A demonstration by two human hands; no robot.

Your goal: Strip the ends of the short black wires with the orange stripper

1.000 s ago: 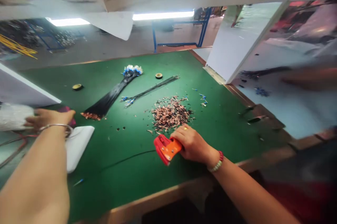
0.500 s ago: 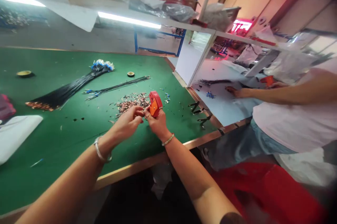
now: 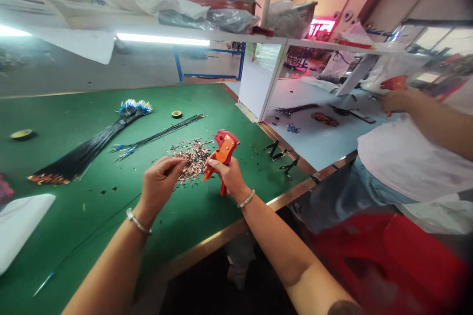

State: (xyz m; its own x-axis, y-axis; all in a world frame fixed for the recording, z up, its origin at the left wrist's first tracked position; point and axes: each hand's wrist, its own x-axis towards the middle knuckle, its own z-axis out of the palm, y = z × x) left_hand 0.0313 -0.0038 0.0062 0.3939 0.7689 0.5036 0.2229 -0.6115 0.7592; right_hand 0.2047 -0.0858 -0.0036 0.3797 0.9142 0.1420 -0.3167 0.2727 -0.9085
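In my right hand [image 3: 232,177] is a red and orange wire stripper [image 3: 226,148], held upright with its jaws at the top and its handles apart. My left hand [image 3: 159,184] is to its left, thumb and fingers pinched together. A thin black wire [image 3: 96,228] runs from that hand down the green table to a blue-and-silver end [image 3: 46,283]; its tip at my fingers is hidden. Below and between the hands lies a pile of copper and black wire scraps [image 3: 195,155]. A few black wires [image 3: 162,132] with blue ends lie behind.
A thick bundle of black wires [image 3: 86,145] lies at left, near two tape rolls [image 3: 22,134] [image 3: 177,114]. White sheet [image 3: 24,228] at the left edge; black clips [image 3: 273,150] by the right edge. A co-worker's hand [image 3: 397,100] holds another orange-red tool over the neighbouring table.
My left hand has drawn away left from the stripper, and the wire's blue end has shifted down-left. The stripper is turned, showing its handles. The co-worker's hand has risen from the table.
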